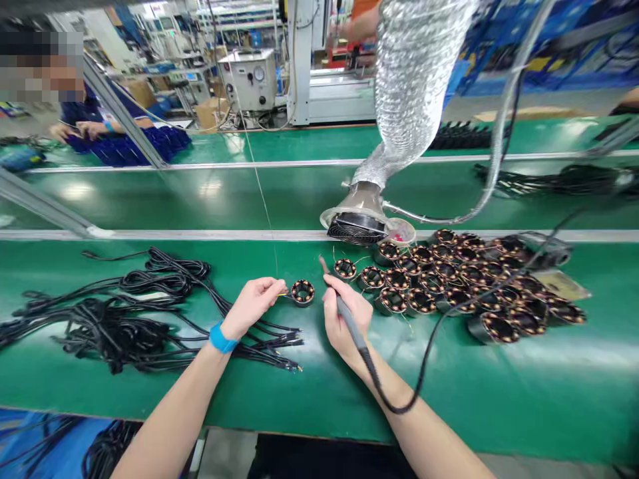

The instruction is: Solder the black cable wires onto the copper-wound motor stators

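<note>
Between my hands a round motor stator with copper windings rests on the green bench. My left hand, with a blue band at the wrist, pinches the thin yellow wire ends at the stator's left side. In my right hand is a soldering iron, held like a pen, its tip pointing up and left, apart from the stator. The iron's dark cord loops over my right forearm. Just beyond the iron's tip stands another stator, at the near left end of a large group.
Many stators crowd the right side. Bundled black cables lie left, their stripped ends near my left wrist. A fume hood on a foil duct hangs behind, beside a small dish. A co-worker sits across the line.
</note>
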### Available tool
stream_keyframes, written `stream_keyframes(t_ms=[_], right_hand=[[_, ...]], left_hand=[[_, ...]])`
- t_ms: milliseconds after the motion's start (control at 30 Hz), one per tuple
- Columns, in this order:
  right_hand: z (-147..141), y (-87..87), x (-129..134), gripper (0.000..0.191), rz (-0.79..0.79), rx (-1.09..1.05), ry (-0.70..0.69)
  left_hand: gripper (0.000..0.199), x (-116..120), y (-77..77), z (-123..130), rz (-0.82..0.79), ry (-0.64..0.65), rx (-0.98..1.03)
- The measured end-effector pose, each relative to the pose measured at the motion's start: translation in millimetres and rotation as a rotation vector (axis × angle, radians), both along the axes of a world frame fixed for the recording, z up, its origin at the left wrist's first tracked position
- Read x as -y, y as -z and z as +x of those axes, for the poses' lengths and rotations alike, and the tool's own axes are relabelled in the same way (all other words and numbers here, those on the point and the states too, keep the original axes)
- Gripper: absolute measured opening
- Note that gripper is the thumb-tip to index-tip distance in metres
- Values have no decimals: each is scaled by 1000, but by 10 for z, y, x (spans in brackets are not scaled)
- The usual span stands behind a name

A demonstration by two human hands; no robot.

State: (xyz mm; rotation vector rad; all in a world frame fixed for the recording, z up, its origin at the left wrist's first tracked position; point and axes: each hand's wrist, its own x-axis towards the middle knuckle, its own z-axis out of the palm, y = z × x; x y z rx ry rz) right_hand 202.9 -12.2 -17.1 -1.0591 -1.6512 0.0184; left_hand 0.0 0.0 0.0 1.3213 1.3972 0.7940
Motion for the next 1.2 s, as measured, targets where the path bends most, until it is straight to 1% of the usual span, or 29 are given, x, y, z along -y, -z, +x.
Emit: stream_keyframes(t_ms=[67,100,167,333,367,433,467,533,600,667,700,767,833,900,967,1033,1100,1133,1200], right_hand=[[30,29,-58,31,-8,125,102],[47,41,-87,32,-17,186,130],[89,59,-142,35,-41,313,144],[186,44,-230,44,-183,548,6],[198,33,-237,46,-213,572,-12],[214,6,-244,49,-253,599,-40],[220,-6,-246,50,-263,604,-51],[231,-23,-254,51,-260,617,-72],[241,-25,-267,51,-248,635,-84],[249,-13,-283,52,-243,635,-83],[252,-3,-289,52,-247,625,-78],[256,19,-296,54,-257,604,-71],[259,42,-297,57,-260,592,-70],[263,63,-297,59,-257,580,-75],[267,81,-300,60,-255,554,-80],[270,96,-302,62,-263,515,-84],[271,111,-299,64,-283,471,-86],[269,120,-296,65,-291,450,-88],[264,148,-288,64,-295,411,-91]], left_hand=[[48,-27,-17,20,14,7,-31],[48,-41,-20,26,25,7,-43],[47,-65,-8,24,58,0,-66],[44,-86,68,-50,151,-26,-105],[43,-75,65,-56,198,-28,-148],[41,-36,20,-33,342,-15,-281],[42,-11,-18,0,428,7,-362],[50,33,-104,104,578,98,-540],[59,45,-170,231,645,211,-729],[60,11,-192,336,627,301,-905],[58,-23,-188,370,600,338,-963],[52,-122,-166,388,546,382,-1014],[45,-271,-160,346,509,355,-1038],[40,-500,-210,260,464,241,-1078],[39,-821,-329,157,396,82,-1117],[43,-1206,-487,67,338,-58,-1136],[47,-1589,-623,18,321,-138,-1141],[48,-1758,-664,15,315,-163,-1137],[48,-2019,-674,54,294,-183,-1112]])
